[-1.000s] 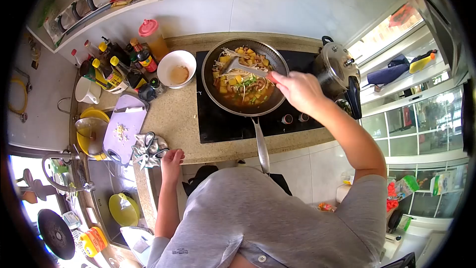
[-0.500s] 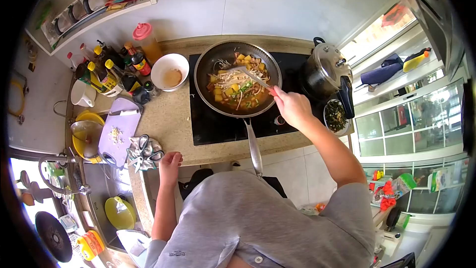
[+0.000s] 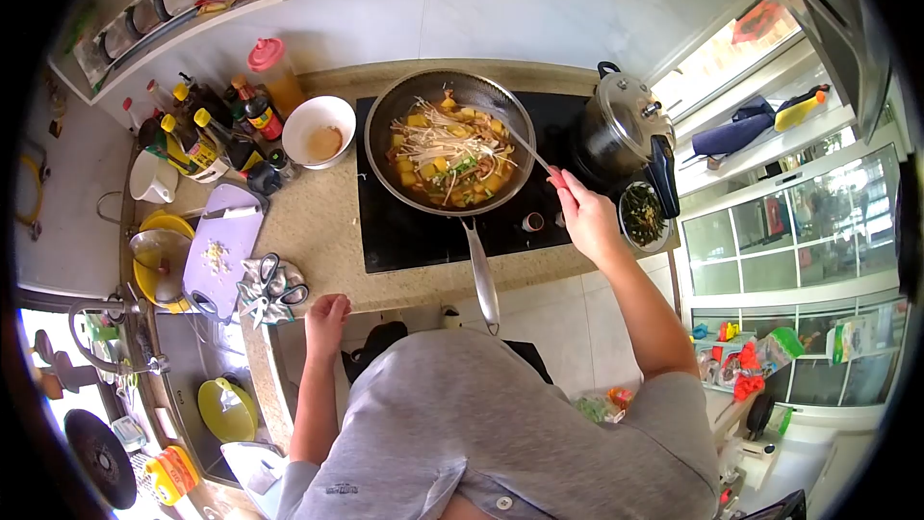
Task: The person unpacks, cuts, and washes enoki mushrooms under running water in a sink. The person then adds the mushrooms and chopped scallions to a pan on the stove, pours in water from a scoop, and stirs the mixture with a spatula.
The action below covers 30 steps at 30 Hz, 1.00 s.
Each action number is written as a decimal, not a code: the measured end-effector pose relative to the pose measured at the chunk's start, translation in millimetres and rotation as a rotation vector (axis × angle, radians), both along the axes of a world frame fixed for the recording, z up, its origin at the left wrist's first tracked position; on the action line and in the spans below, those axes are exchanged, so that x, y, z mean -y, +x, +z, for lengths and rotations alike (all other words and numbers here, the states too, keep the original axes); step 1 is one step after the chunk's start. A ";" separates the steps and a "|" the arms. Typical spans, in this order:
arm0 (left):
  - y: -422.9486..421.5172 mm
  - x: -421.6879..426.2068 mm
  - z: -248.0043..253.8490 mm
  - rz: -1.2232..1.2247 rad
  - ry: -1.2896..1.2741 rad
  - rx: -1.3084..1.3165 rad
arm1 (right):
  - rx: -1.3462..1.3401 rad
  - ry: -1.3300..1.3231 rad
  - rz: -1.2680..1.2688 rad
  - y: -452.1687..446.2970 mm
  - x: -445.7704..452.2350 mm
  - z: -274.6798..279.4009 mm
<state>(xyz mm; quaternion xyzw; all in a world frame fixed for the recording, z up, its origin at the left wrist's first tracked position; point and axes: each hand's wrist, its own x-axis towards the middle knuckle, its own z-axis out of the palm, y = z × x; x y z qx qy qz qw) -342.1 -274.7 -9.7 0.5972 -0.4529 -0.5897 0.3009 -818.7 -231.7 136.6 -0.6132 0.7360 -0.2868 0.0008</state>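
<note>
My right hand (image 3: 589, 214) is closed around the red handle of a spatula (image 3: 535, 151), whose far end dips into the food at the right side of the frying pan (image 3: 379, 170). Pale enoki mushrooms (image 3: 452, 140), yellow chunks and green bits lie in brown broth there. The pan sits on the black hob (image 3: 385, 243), its steel handle pointing toward my body. By the counter's front edge hangs my left hand (image 3: 327, 316), fingers curled, with nothing visible in it. Left of it, scissors (image 3: 271, 281) rest on a crumpled cloth (image 3: 258, 300).
A pressure cooker (image 3: 628, 120) and a plate of dark greens (image 3: 643, 216) stand to the right. At the left are a white bowl (image 3: 319, 132), sauce bottles (image 3: 219, 138), a purple cutting board (image 3: 229, 241) with chopped bits and a knife, and the sink (image 3: 197, 351).
The spatula has moved from the middle of the pan to its right side. My right hand has come lower and nearer. The mushrooms now spread across the food. The view has shifted slightly.
</note>
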 end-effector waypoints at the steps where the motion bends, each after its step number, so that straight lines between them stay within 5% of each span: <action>1: -1.9 -0.2 0.5 -0.003 0.000 -0.001 | 0.045 0.043 -0.041 1.1 0.6 -1.7; 6: -2.0 -3.3 -0.2 -0.039 -0.002 -0.039 | 0.209 0.085 -0.003 4.5 -11.8 -22.6; 9: -1.0 -7.8 -0.7 0.024 0.020 -0.028 | 0.508 0.117 0.038 -2.0 -24.4 9.5; 12: 6.6 -10.7 -1.9 0.015 0.036 -0.010 | 1.048 0.475 -0.155 5.0 -36.3 65.7; 19: 9.5 -6.1 -0.4 0.001 0.038 -0.022 | 0.898 0.664 -0.082 28.6 -30.7 58.1; 30: 7.0 -1.7 3.7 0.051 0.056 -0.044 | 0.840 0.616 -0.120 24.3 -25.5 44.6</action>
